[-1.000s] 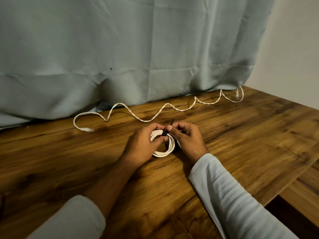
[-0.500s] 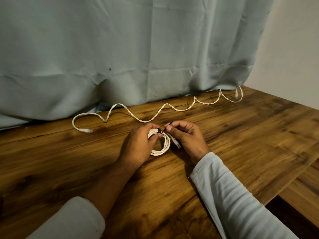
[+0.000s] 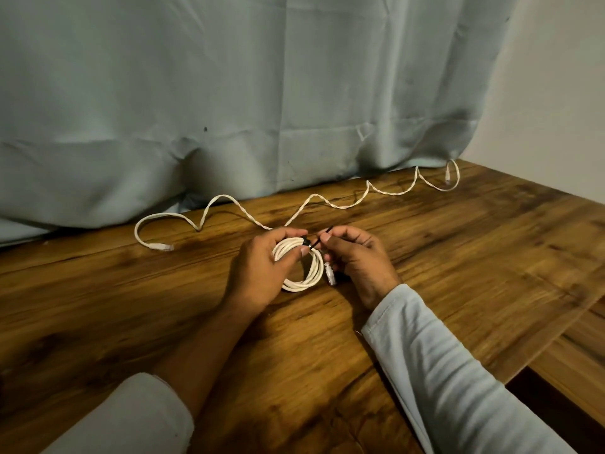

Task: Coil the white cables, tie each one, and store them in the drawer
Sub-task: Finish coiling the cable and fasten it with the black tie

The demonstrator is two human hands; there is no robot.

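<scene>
- A wooden tabletop (image 3: pixel 458 257) with dark, strongly marked grain is seen, its far edge met by a pale blue curtain (image 3: pixel 229 109).
- A coiled white cable (image 3: pixel 302 273) is rested on the tabletop near its middle.
- Beyond the coil, nearer the curtain, an uncoiled white cable (image 3: pixel 229 202) is laid in waves along the tabletop, a connector at each end.

Along the back edge of the wooden tabletop (image 3: pixel 458 257), a loose white cable (image 3: pixel 327 204) snakes nearly corner to corner, right against the hanging grey-blue curtain (image 3: pixel 262 93), so reaching there is hindered. The left half, the right half and the front edge lie bare.
</scene>
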